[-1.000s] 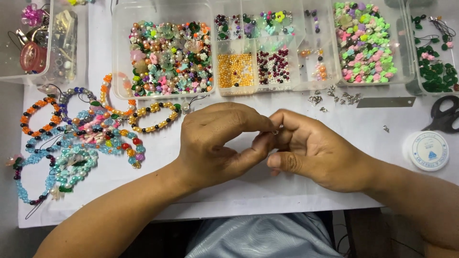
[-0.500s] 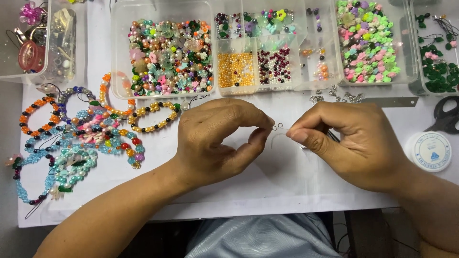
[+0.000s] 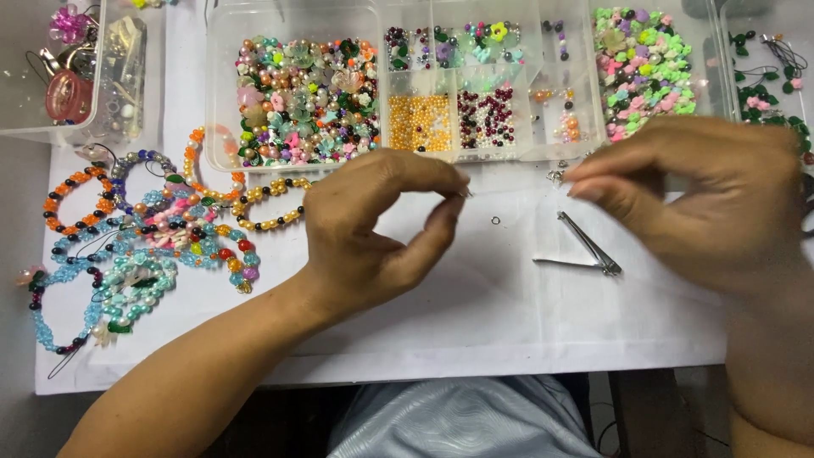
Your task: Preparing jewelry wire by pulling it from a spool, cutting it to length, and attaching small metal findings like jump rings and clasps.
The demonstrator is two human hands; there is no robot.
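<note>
Centrally, divided tray (image 3: 543,154), sorted coloured beads (image 3: 420,123)

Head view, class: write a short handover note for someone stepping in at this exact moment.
Left hand: fingers pinch a tiny metal piece, too small to identify.
Right hand: raised and blurred; whether it holds anything cannot be told.
Metal tweezers and a small ring lie on the white sheet.
Done: finished bracelets lie at left.
Left: bead trays remain well stocked.

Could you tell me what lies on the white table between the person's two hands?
In the head view, between the left hand and the right hand lie a small metal ring and silver tweezers on the white tabletop.
</note>
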